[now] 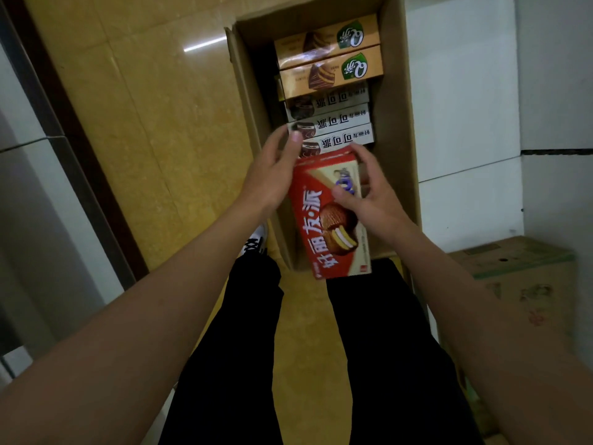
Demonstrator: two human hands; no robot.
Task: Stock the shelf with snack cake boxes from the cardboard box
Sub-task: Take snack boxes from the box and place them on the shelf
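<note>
One red box [330,216], three white boxes [333,123], two orange boxes [330,57].

Open carton on the floor, person standing right at its near end

The cardboard box [398,130] sits on the floor [160,123] straight ahead of the person's legs [385,348], running away from them. Inside it's a row of snack cake boxes on edge: two at the far end [327,56], then three more [333,123] packed right behind those, closer in. At the near end one box [324,220] is up above the row, tilted, with the left hand [272,178] on its left side and the right hand [372,194] on its right, thumb over the front. A second carton [519,284] sits off to the right, near the wall. One shoe [256,240] pokes out just left of the box.
</note>
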